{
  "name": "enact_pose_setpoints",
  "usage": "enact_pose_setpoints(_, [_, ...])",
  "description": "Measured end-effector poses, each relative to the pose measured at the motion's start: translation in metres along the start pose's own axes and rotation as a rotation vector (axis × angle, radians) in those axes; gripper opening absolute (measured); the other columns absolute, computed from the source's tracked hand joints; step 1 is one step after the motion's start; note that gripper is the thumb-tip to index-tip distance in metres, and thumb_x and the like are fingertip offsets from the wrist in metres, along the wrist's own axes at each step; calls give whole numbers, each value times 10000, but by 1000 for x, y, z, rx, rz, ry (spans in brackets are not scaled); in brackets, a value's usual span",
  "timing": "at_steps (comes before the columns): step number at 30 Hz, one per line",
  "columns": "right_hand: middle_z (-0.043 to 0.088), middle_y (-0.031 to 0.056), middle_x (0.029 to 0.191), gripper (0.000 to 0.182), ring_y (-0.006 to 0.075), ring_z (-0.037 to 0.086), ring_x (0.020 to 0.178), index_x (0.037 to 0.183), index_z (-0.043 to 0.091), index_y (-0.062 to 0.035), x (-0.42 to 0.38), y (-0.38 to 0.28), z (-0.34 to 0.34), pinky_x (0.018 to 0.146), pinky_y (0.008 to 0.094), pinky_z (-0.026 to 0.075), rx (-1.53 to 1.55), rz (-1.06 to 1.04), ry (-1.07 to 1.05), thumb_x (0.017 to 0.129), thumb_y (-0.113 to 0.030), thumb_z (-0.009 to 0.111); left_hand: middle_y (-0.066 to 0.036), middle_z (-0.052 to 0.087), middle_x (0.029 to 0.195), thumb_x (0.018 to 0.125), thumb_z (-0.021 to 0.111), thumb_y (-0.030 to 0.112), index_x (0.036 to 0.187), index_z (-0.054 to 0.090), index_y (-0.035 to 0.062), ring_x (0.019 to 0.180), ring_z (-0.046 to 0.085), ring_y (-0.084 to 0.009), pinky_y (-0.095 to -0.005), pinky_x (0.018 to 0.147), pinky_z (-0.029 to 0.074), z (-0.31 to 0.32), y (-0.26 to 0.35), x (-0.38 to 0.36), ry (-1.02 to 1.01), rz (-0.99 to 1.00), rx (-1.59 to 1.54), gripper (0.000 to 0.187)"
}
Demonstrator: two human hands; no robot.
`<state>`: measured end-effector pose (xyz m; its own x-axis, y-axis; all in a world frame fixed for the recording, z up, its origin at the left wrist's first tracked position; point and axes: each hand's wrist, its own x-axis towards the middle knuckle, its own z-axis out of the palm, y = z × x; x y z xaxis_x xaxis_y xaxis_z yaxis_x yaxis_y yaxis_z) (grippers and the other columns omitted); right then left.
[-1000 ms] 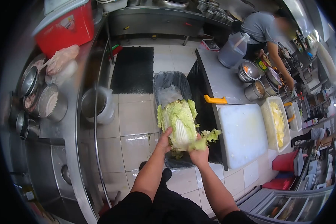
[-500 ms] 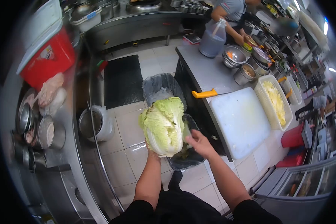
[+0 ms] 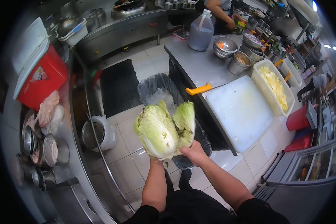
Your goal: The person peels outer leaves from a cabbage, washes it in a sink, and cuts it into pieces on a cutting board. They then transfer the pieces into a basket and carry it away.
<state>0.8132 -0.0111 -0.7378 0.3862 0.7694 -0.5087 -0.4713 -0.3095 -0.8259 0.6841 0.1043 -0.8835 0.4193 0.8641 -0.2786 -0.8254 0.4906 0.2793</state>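
Note:
A napa cabbage (image 3: pixel 156 132) with pale green, ruffled leaves is held up in front of me, above the floor. My left hand (image 3: pixel 156 161) supports it from below at the white base, its fingers mostly hidden behind the head. At the right side, my right hand (image 3: pixel 195 154) is closed on the base of an outer cabbage leaf (image 3: pixel 187 118), thumb in front. That leaf stands away from the head at its top, with a gap between them. Directly beneath is a black-lined bin (image 3: pixel 202 140), partly covered by the cabbage and my right hand.
Another lined bin (image 3: pixel 143 89) holds clear plastic. On the right counter lie a white cutting board (image 3: pixel 239 112), a yellow-handled knife (image 3: pixel 198 89) and a basket (image 3: pixel 276 106) of cut leaves. A white bucket (image 3: pixel 110 132) stands left. Another person (image 3: pixel 218 9) works across the counter.
My right hand has come in from beside the cabbage and taken hold of an outer leaf, which now leans away to the right. The view has shifted slightly.

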Motion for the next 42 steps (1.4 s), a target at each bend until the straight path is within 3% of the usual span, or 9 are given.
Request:
enact_pose_setpoints(6, [657,259,1214,230,316,681,1119,908,399,-68,-8,31,-13,917,406,566,297,7,-82,889,107,547,-183,576,1431,1016,527,542,1461,502,100,1241,606,-377,-572,982,558,-37,-5,-2,20,-126,1,628])
enact_pose_setpoints(9, [642,222,1300,398,323,636,1227,1251,487,-56,17,43,-39,966,460,546,26,273,-105,925,-78,714,-202,577,1426,981,532,606,1450,523,98,1249,606,-385,-562,983,565,-29,12,-6,-488,-349,-170,692])
enact_pose_setpoints(11, [547,167,1475,785,300,561,1328,1536,387,-64,27,22,-47,1063,474,477,-255,499,57,904,-259,810,-193,602,1406,969,549,611,1446,533,88,1225,627,-381,-546,1009,549,17,27,-22,-155,-237,-96,708])
enact_pose_setpoints(18, [332,186,1643,887,240,396,1445,1607,271,-34,32,5,-3,1142,382,375,-64,-254,-287,963,-490,675,-161,613,1405,956,649,519,1432,538,16,1261,611,-301,-458,1025,534,43,70,-1,100,-346,492,702])
enact_pose_setpoints(23, [601,156,1437,712,346,613,1273,1486,506,-66,43,2,-10,1118,505,471,647,7,-258,978,-565,499,-147,438,1537,833,545,843,1666,-1,254,1233,583,-330,-548,964,517,99,88,-14,-247,-284,856,1157])
enact_pose_setpoints(27, [615,144,1424,673,337,622,1260,1474,529,-76,42,2,-10,1084,492,500,828,-50,-308,1006,-550,430,-151,403,1588,837,440,896,1660,106,187,1328,539,-349,-594,1018,483,70,55,-13,-170,-461,594,1136])
enact_pose_setpoints(31, [646,146,1375,645,284,635,1237,1455,546,-52,41,7,-21,1072,423,494,627,18,-189,1029,-525,441,-183,449,1570,854,446,876,1595,321,84,1379,507,-381,-569,1106,444,64,14,-9,-208,-566,301,1092])
enact_pose_setpoints(35, [609,133,1346,572,247,579,1226,1480,492,3,41,-18,-39,1070,354,436,-489,-325,206,1059,-380,546,-205,503,1524,936,452,778,1553,414,59,1378,506,-400,-547,1135,427,65,0,-1,-107,-436,221,949])
enact_pose_setpoints(42, [341,218,1538,1220,341,460,1365,1624,181,-19,-21,-42,-21,1098,461,435,-739,-707,-9,695,-303,919,-167,504,1536,972,454,724,1566,397,88,1380,517,-370,-532,1146,426,72,-3,-5,-150,-421,87,872])
